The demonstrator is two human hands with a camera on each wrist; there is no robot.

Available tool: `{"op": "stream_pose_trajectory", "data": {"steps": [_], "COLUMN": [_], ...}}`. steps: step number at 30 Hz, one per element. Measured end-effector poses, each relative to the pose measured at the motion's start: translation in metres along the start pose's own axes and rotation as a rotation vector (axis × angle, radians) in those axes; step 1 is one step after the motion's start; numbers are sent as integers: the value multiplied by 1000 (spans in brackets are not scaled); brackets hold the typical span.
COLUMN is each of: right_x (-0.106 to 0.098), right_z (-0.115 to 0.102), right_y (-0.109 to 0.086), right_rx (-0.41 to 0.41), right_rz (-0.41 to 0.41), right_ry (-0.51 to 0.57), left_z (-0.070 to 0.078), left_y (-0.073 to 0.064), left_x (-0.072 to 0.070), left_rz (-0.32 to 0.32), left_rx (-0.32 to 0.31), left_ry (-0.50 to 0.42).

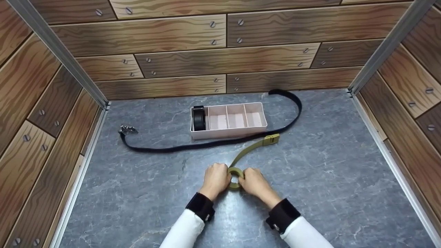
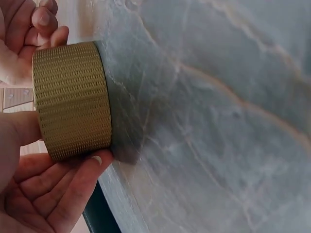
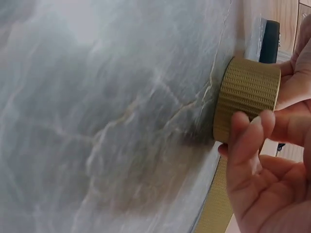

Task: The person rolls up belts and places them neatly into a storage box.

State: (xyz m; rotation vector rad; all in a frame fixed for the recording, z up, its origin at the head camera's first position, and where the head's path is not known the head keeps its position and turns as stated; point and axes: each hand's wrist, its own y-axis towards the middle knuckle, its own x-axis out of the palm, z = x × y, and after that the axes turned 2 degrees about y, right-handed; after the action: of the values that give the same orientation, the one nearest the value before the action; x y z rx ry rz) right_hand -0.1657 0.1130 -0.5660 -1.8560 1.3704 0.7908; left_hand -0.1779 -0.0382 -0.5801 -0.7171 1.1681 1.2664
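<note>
An olive webbing belt (image 1: 235, 186) is partly wound into a ring-shaped roll between both hands, standing on its edge on the grey surface. Its loose end runs up and right to a matching olive buckle (image 1: 271, 139). My left hand (image 1: 216, 179) grips the roll's left side; in the left wrist view its thumb and fingers lie around the ribbed webbing (image 2: 73, 102). My right hand (image 1: 256, 182) pinches the right side, fingertips on the outer layer of the roll (image 3: 248, 87) in the right wrist view. The wound inner layers are mostly hidden in the wrist views.
Behind the hands sits a pale pink divided tray (image 1: 227, 133), with a coiled black belt (image 1: 198, 119) in its left compartment. A long dark belt (image 1: 186, 147) curves in front of the tray, its metal buckle (image 1: 128, 129) at left. Wood-patterned walls (image 1: 179, 32) enclose the surface.
</note>
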Motion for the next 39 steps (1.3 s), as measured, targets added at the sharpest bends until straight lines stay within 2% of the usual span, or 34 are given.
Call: {"op": "stream_pose_trajectory", "data": {"steps": [3,8,10,13,17,20,23,27,29,32,35,37,39], "right_x": [1,4,5,5,5,6,8,9,10,11,11,11,10], "right_z": [0,3,5,6,3,0,-1,0,1,3,3,2,0], "right_y": [3,9,11,11,5,0,-1,3,6,10,11,10,7], "right_rx": [-52,-217,-271,-251,-81,-2,-38,-175,-249,-326,-333,-284,-199], "right_rz": [19,52,69,84,72,63,91,122,117,97,88,94,107], "right_ry": [-76,-231,-254,-208,-34,29,-17,-134,-188,-232,-210,-149,-68], "left_z": [0,2,3,3,1,-2,-7,-13,-16,-17,-16,-15,-12], "left_y": [0,0,0,0,0,0,1,0,0,-2,-3,-4,-4], "left_x": [0,1,1,1,2,0,-4,-8,-8,-6,-4,-3,-2], "left_rz": [-11,-28,-28,-13,12,4,-43,-114,-129,-109,-59,-19,12], "left_rx": [7,5,5,-7,-35,-40,-39,-23,-2,45,73,72,61], "left_ry": [4,-7,-2,19,30,-1,-82,-182,-189,-171,-125,-93,-63]}}
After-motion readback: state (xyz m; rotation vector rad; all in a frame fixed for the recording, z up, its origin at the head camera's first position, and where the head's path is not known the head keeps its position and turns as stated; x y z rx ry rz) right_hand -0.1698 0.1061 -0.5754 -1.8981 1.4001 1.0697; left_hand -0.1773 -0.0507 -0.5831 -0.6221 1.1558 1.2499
